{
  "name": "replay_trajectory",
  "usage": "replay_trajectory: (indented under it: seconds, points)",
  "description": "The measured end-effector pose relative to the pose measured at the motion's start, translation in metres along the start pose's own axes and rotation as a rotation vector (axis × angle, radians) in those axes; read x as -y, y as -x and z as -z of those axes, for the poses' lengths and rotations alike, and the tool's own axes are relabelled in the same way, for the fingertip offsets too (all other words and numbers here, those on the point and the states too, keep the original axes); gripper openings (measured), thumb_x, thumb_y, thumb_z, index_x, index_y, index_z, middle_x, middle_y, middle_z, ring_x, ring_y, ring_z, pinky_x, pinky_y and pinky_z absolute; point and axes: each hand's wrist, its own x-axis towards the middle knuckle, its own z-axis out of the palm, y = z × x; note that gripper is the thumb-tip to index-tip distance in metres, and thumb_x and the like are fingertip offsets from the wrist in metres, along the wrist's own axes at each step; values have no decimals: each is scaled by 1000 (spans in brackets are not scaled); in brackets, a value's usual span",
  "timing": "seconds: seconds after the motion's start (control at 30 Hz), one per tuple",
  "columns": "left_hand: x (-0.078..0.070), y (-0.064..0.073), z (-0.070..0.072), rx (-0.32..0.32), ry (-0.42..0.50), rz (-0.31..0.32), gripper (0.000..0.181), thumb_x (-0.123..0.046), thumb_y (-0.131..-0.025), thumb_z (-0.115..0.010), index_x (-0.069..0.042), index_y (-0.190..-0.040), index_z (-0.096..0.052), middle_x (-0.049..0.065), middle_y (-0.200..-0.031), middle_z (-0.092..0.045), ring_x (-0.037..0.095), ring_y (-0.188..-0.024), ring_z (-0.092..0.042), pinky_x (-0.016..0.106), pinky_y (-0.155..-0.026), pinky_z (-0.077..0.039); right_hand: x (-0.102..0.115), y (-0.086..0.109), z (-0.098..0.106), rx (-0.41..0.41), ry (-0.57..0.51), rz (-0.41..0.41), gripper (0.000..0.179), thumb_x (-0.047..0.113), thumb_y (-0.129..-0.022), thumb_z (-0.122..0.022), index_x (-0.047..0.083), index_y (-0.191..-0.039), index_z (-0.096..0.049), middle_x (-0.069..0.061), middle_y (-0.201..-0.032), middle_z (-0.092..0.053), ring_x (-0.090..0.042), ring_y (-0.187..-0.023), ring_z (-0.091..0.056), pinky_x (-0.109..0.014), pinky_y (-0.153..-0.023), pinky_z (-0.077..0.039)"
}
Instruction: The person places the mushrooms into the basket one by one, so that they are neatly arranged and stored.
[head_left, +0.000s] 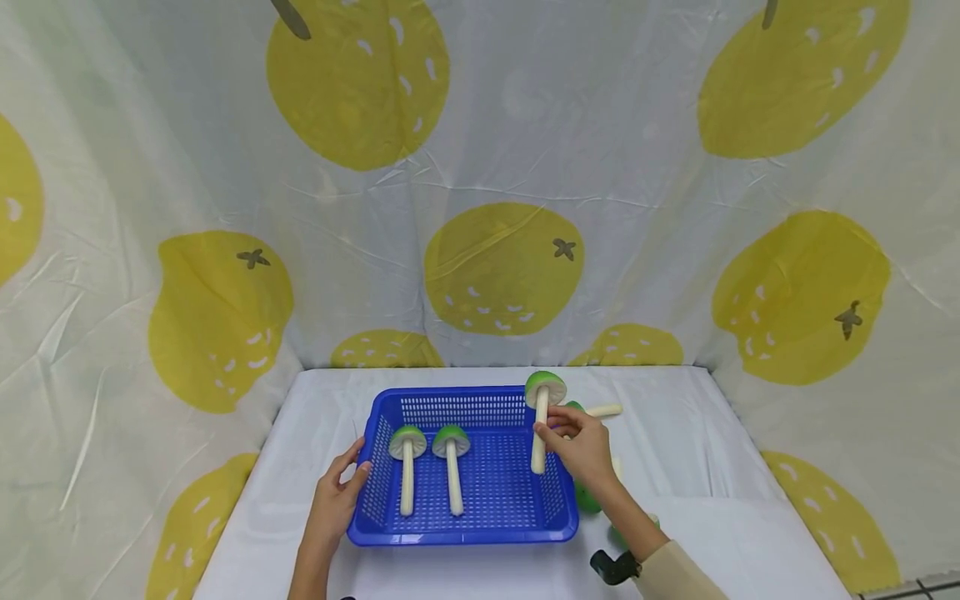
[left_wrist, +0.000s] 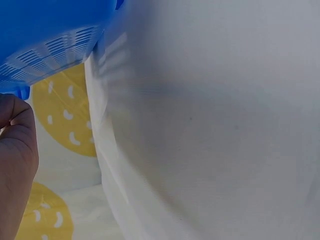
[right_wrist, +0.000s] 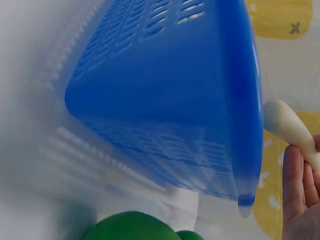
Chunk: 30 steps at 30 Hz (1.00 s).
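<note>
A blue plastic basket (head_left: 463,539) with slotted walls sits on the white-covered table. My left hand (head_left: 336,500) grips its left rim, fingers at the edge and thumb at the near side. In the basket's left half lie two toy mushrooms with green caps and pale stems, the left mushroom (head_left: 407,479) and the right mushroom (head_left: 453,479), side by side with caps at the far end. Above the basket's right rim, my right hand (head_left: 588,450) pinches another mushroom (head_left: 542,408) by its stem, cap up. The right wrist view shows the lower stem (right_wrist: 287,125) just beyond the rim.
More green-capped mushrooms lie right of the basket, partly hidden by the right arm: one mushroom stem (head_left: 606,410) behind the hand and a green cap (head_left: 587,500) beside the wall. A lemon-patterned white cloth (head_left: 502,267) hangs behind and at both sides of the table.
</note>
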Motion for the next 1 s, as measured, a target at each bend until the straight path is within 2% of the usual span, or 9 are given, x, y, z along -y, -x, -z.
replay_trajectory:
  seconds: [0.23,0.4,0.63,0.87,1.0]
  points:
    - [-3,-2,2,8,6,-5,55,-36,-103,-64,-25,-154,-49,14,-143,-51,34,-109,-72,29,-77,-62,1,2,-12,32,-50,-45,34,17,-86,-85,5,-115,-74,-14,-99,-72,-12,-78,-71,-39,-65,-64]
    - [-5,-1,2,5,2,-18,54,-34,-103,-64,-23,-154,-50,16,-143,-52,33,-109,-71,28,-77,-62,0,3,-20,56,-70,-37,32,14,-86,-85,4,-114,-74,-14,-97,-71,-14,-74,-71,-36,-62,-64]
    - [-4,0,2,9,2,-6,55,-35,-103,-64,-22,-154,-50,15,-146,-51,37,-112,-70,32,-80,-63,-4,7,-29,72,-58,-38,29,9,-87,-83,3,-113,-74,-12,-94,-71,-14,-73,-70,-43,-64,-64]
    - [-3,2,2,7,8,-1,55,-33,-103,-64,-22,-155,-48,17,-146,-50,41,-114,-69,38,-82,-64,-6,10,-36,111,-31,-22,30,8,-87,-82,1,-115,-74,-10,-93,-73,-14,-74,-71,-43,-64,-64]
    - [-3,1,1,2,-1,-2,55,-33,-103,-64,-22,-155,-48,15,-146,-50,40,-114,-69,37,-82,-64,-6,10,-40,126,-20,-15,32,8,-87,-82,0,-116,-73,-11,-93,-73,-16,-74,-72,-44,-65,-63]
